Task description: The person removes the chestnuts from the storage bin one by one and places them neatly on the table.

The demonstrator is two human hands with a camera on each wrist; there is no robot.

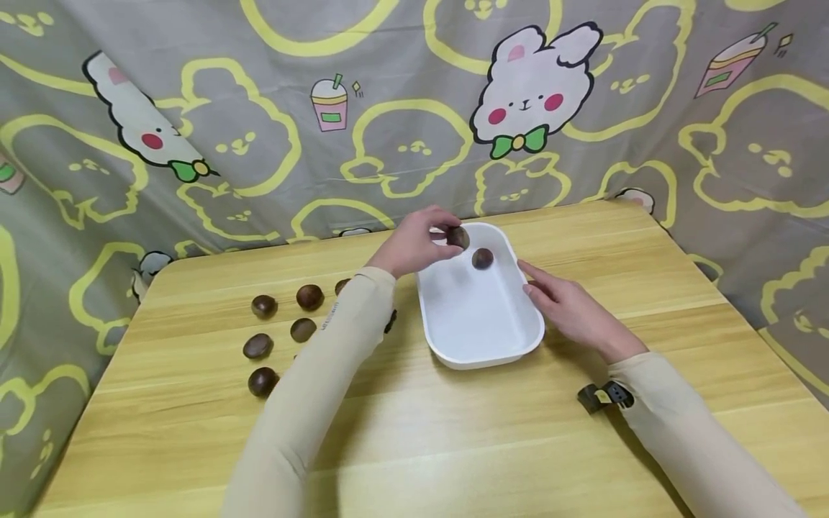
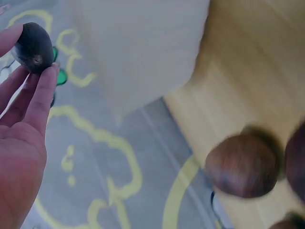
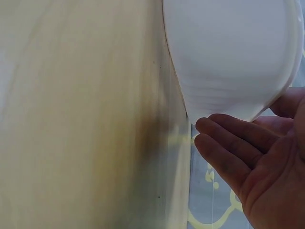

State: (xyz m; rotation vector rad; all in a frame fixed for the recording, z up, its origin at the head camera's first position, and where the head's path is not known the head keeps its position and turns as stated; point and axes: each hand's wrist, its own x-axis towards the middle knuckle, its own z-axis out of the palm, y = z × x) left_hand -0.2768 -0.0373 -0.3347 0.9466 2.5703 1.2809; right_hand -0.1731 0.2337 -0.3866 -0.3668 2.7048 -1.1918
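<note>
My left hand [image 1: 417,241] pinches a dark brown chestnut [image 1: 458,238] between thumb and fingertips, over the far left part of a white rectangular tray [image 1: 482,357]. The left wrist view shows the same held chestnut [image 2: 34,47] at the fingertips, with the palm turned to the camera. Inside the tray, near its far end, lies another chestnut [image 1: 482,259]. My right hand [image 1: 570,306] rests against the tray's right side, thumb at the rim. Its fingers [image 3: 233,155] look fairly straight along the outer wall in the right wrist view.
Several chestnuts [image 1: 310,297] lie in loose rows on the wooden table [image 1: 453,446], left of the tray; my left forearm partly hides some. A patterned grey curtain [image 1: 401,72] hangs behind the table's far edge. Dark straps [image 1: 605,396] sit at the wrists.
</note>
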